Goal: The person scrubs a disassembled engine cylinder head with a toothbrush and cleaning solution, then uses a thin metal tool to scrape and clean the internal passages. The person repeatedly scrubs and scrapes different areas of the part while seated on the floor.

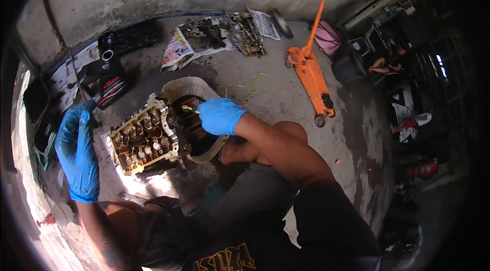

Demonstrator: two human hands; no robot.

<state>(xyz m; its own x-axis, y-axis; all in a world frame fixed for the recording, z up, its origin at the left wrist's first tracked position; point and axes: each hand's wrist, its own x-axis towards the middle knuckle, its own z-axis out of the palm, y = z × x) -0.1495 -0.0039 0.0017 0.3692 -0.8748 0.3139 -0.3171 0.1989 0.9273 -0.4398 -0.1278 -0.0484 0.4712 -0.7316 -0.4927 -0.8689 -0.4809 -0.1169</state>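
Cylinder head: it sits on the floor, well in from the floor's wall-side edge, open face up, between your left hand and the tub; its right end meets the tub's rim, though you cannot tell whether it rests on it.
Right hand: your blue-gloved right hand (220, 116) is over the tub (173, 87), fingers pinching a slender pale tool (191, 109).
Left hand: your left hand (80, 151) is raised left of the cylinder head (145, 138), fingers bent upward; whether they grip the thin dark rod (76, 74) behind them, you cannot tell.
Tool risk: a slick glove could let the pale tool slide into the tub's dark interior.
Tub risk: a push from your right forearm or knee could tip it or jolt the cylinder head's end.
Open-face risk: a bump could scratch the exposed parts, and grit from the floor could fall among them.
Jug risk: a leftward swing of your left arm could knock the black jug (109, 84) near the floor's far-left corner.
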